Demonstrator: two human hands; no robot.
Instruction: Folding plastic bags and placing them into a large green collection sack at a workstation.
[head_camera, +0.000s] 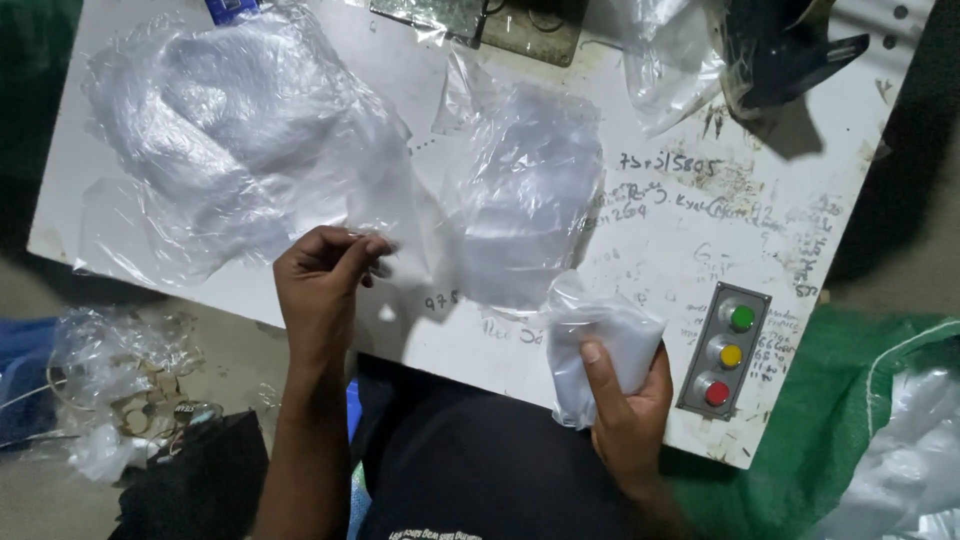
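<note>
The right hand (625, 400) is closed around a small white packet in a clear plastic bag (597, 345), thumb pressed on its front face, holding it just off the near edge of the white worktop (640, 250). The left hand (325, 275) has its fingers (365, 250) pinched together on the thin edge of a loose clear plastic sheet (520, 190) that lies crumpled across the middle of the worktop; a larger heap of clear film (230, 130) sits to the left, touching or overlapping it, I cannot tell which. To handle this well, the pinch should likely catch only one layer of film, since such sheets cling, and lift it slowly so the heap beside it is not dragged along. The packet is best kept steady and low, clear of the panel with green, yellow and red buttons (728, 352) just beside the right hand.
</note>
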